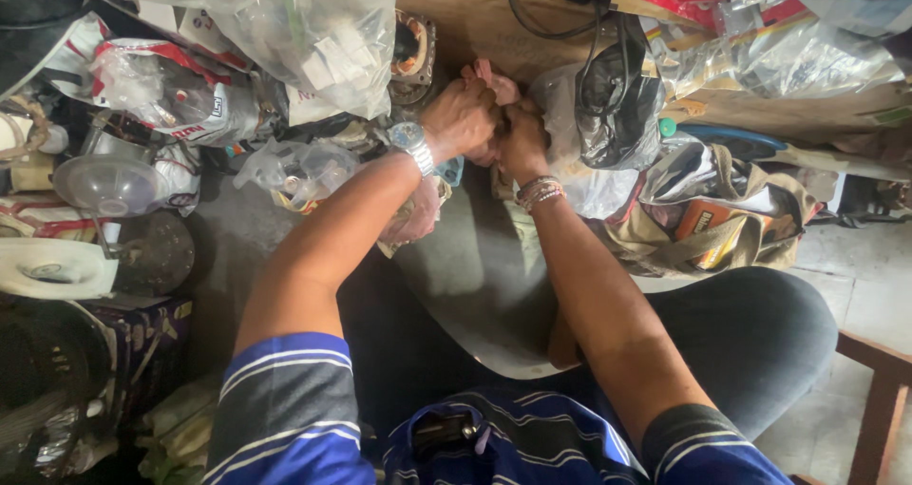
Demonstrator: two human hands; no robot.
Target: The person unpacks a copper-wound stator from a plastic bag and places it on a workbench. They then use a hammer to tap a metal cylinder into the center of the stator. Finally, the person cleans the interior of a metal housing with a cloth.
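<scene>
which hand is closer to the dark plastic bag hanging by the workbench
Right. The right hand sits just beside the dark plastic bag, nearly touching its left side. The left hand is on the far side of the right hand, farther from it.

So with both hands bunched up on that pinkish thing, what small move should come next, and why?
Probably ease the pinkish thing back toward the body, clear of the bags. The left hand and right hand meet tightly on it, hiding most of it, and a clear plastic bag and a dark bag crowd both sides.
</scene>
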